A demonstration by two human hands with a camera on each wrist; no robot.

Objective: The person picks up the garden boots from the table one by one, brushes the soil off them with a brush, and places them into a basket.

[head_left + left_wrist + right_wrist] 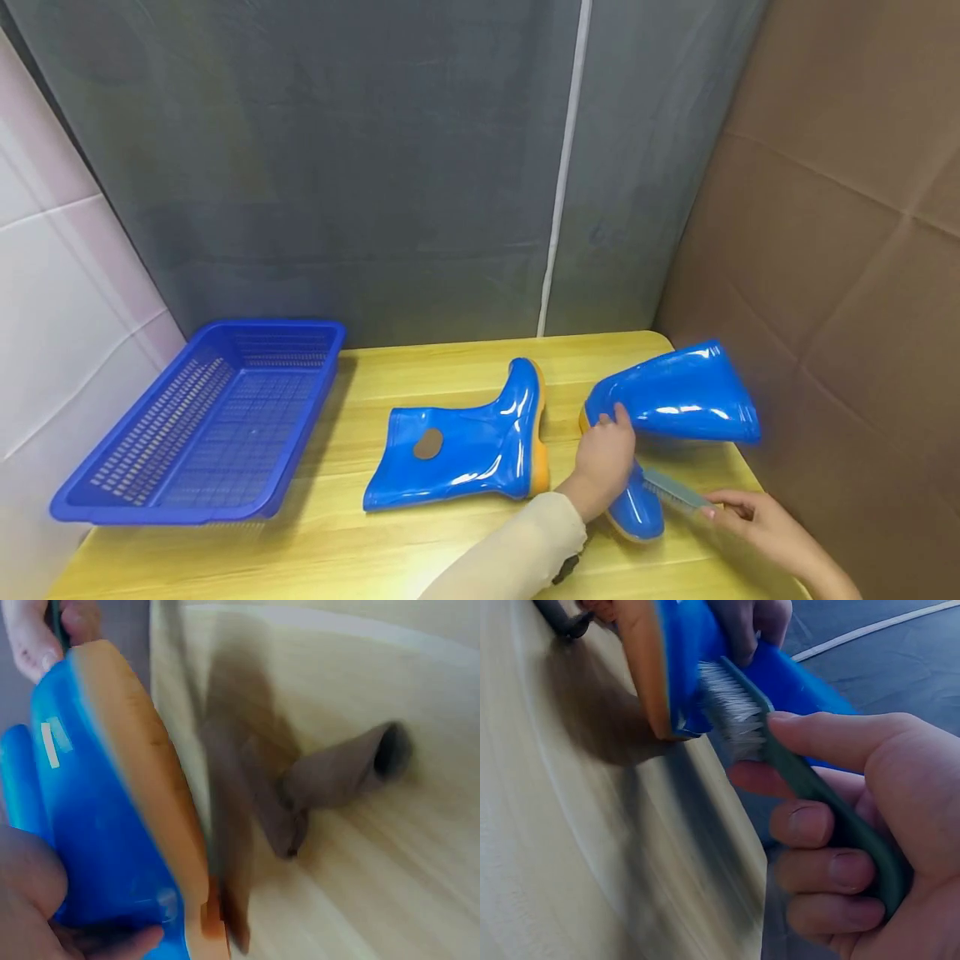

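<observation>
My left hand [606, 454] grips a shiny blue rain boot [675, 396] with an orange sole around its ankle. The boot is raised at the table's right side, its shaft pointing right and its toe toward me. A green-handled brush [799, 776] with white bristles is in my right hand [870, 817], fingers curled round its handle. Its bristles meet the side of the boot's foot near the toe. In the left wrist view, the boot's orange sole [142, 757] faces the table. A matching boot [465, 450] lies on its side mid-table, with a brown round patch [428, 444] on the shaft.
A blue plastic basket [288, 467] with perforated sides stands at the table's left. A brown tubular piece [337, 769] shows over the wooden table [337, 550] in the left wrist view; its kind is unclear. A dark wall [375, 167] rises behind, a brown one [840, 250] at right.
</observation>
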